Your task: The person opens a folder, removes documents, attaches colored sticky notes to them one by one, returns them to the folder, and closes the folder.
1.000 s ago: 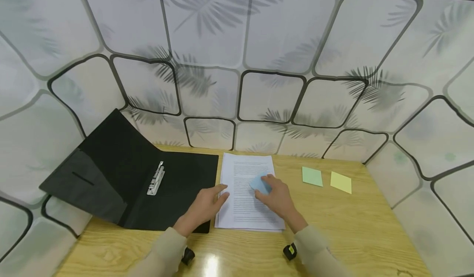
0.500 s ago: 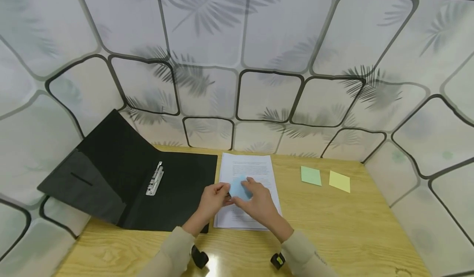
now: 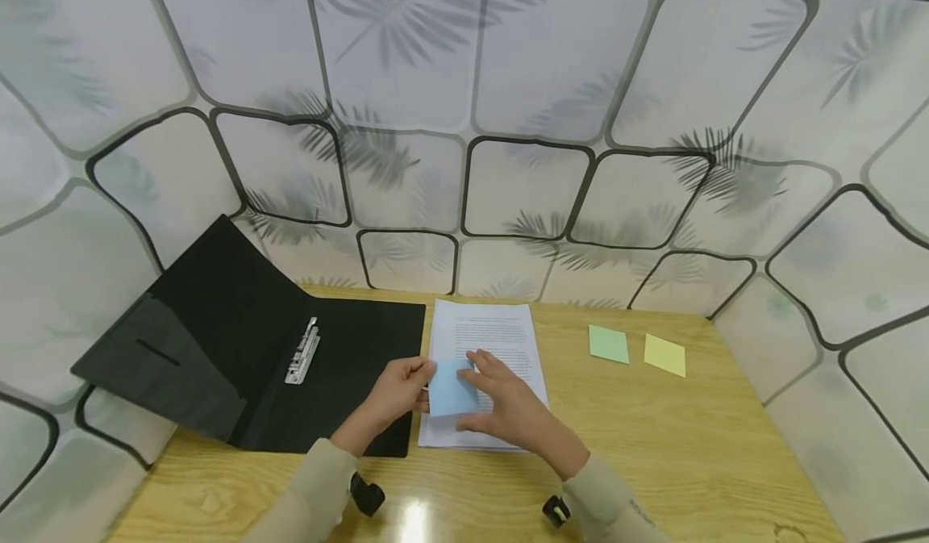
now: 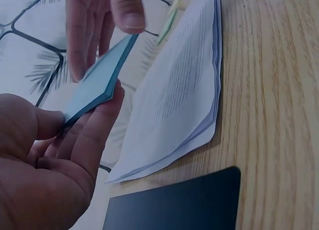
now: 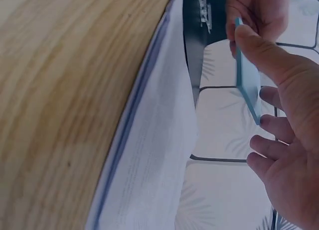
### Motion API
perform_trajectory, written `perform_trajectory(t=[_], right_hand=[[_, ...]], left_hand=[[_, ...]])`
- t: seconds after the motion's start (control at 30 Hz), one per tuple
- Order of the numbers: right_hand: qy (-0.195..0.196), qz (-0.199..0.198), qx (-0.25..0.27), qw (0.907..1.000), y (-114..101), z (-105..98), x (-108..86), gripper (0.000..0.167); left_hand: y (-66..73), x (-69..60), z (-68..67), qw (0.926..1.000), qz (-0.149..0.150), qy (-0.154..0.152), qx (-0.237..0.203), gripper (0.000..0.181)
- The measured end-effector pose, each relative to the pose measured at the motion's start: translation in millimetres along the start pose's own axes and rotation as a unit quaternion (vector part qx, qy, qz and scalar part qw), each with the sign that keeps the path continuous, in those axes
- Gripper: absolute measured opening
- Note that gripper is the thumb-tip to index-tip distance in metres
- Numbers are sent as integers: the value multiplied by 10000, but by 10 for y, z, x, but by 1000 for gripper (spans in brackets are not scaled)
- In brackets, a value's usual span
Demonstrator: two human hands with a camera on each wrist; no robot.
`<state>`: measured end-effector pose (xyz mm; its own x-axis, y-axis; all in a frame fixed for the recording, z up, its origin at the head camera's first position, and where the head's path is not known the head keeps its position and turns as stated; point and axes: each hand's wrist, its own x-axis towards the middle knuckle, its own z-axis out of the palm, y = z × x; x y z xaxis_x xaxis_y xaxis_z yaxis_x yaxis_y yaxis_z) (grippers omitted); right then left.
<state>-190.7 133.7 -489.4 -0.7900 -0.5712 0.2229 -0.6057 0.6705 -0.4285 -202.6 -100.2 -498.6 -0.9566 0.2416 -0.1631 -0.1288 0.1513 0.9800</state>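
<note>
A blue sticky-note pad is held above the printed sheets. The left hand pinches the pad's left edge; in the left wrist view the thumb of that hand lies on one face and the fingers run beneath the pad. The right hand is beside the pad's right side with spread, relaxed fingers. In the right wrist view, the right hand has its thumb and fingertips close to the pad; whether they touch it is hard to tell.
An open black folder with a metal clip lies left of the sheets, its cover leaning against the patterned wall. Green and yellow sticky notes lie on the wooden table at the right.
The blue pad has moved left from the right hand's grasp into the left hand's pinch, and now faces the camera more squarely. The right hand's fingers have spread.
</note>
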Motion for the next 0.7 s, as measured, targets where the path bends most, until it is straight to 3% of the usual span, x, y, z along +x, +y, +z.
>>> perform_trajectory(t=[0.1, 0.23, 0.5, 0.7], right_hand=[[-167, -46, 14, 9998, -1, 8, -7, 72], [-115, -46, 10, 9999, 7, 21, -7, 67], [-170, -115, -131, 9997, 2, -2, 0, 64], [-386, -56, 158, 9991, -27, -46, -24, 51]], left_hand=[[22, -25, -41, 9997, 41, -176, 161, 32], [38, -47, -62, 9991, 68, -291, 310, 33], [18, -43, -59, 9992, -85, -211, 316, 31], [3, -58, -76, 9992, -24, -326, 237, 34]])
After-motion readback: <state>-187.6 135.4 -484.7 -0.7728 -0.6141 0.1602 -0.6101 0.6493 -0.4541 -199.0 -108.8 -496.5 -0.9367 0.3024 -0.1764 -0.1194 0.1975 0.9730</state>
